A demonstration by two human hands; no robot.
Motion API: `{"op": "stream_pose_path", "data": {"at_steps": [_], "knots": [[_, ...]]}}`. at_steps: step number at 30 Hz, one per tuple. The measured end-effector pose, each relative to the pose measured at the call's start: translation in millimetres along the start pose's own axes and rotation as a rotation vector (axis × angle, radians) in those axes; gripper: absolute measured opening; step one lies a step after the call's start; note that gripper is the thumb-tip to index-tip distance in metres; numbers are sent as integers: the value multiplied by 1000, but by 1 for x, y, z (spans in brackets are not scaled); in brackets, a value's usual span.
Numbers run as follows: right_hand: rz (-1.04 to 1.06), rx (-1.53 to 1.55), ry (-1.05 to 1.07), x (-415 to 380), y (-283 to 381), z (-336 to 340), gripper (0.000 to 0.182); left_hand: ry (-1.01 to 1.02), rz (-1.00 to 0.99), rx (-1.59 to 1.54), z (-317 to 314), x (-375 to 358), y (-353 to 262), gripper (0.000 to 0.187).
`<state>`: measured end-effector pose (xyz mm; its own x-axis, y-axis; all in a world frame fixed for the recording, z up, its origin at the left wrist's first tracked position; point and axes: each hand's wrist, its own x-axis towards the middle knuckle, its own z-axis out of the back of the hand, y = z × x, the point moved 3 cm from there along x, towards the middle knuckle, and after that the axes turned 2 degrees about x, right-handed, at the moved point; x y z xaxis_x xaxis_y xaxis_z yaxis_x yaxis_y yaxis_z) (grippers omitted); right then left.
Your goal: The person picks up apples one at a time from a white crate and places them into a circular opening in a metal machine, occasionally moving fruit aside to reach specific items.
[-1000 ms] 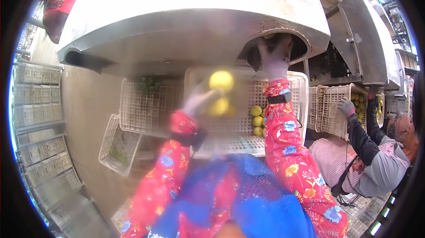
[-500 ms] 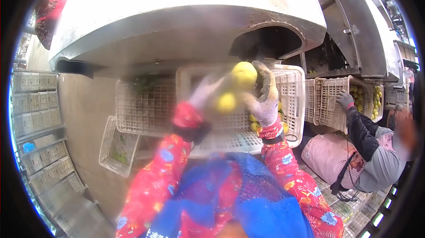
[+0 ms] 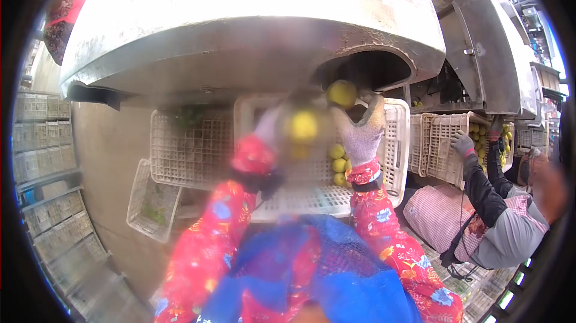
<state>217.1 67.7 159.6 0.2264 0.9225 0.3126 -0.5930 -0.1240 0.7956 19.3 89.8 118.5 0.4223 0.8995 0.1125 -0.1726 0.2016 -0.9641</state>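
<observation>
My left hand (image 3: 271,123), in a pale glove, is smeared by motion over the white crate (image 3: 396,149); its fingers cannot be made out. A blurred yellow fruit (image 3: 303,125) is just right of it. My right hand (image 3: 362,131), in a speckled glove, is over the crate's right part, with thumb and fingertips at a yellow-green fruit (image 3: 342,93) below the dark opening of the metal machine (image 3: 240,53). Several yellow-green fruits (image 3: 338,164) lie in the crate beside my right wrist.
Left of the crate stand another crate (image 3: 191,149) and a smaller tilted one (image 3: 154,200) with green bits. Stacked crates (image 3: 45,143) line the far left. At right, a co-worker in grey and black (image 3: 510,227) has a gloved hand on a crate of fruit (image 3: 447,143).
My right hand is slightly higher, and the fruit at its fingertips is now up and right of the earlier fruit position. More fruits show in the crate. The co-worker's second arm now shows, reaching forward.
</observation>
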Motion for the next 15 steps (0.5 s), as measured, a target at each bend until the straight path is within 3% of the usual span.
{"op": "stream_pose_path", "data": {"at_steps": [2,4,7,9,10,12,15], "knots": [[71,-335,-101,36,-36,-31,54,-60,196,-255,-2,-5,17,46],[64,-481,-146,55,-37,-41,53,-150,318,-429,-4,-9,23,43],[-1,-286,-158,70,-22,-29,56,-178,278,-558,3,-14,-4,37],[-39,126,-104,55,-8,-8,62,-222,350,-1103,1,-7,-36,47],[-93,376,-51,46,4,2,66,-230,363,-1138,-1,-6,-42,45],[71,121,181,15,32,15,71,-247,388,-1210,-8,-7,-48,41],[278,-63,93,-15,39,1,67,-94,291,-1050,-32,-27,12,31]]}}
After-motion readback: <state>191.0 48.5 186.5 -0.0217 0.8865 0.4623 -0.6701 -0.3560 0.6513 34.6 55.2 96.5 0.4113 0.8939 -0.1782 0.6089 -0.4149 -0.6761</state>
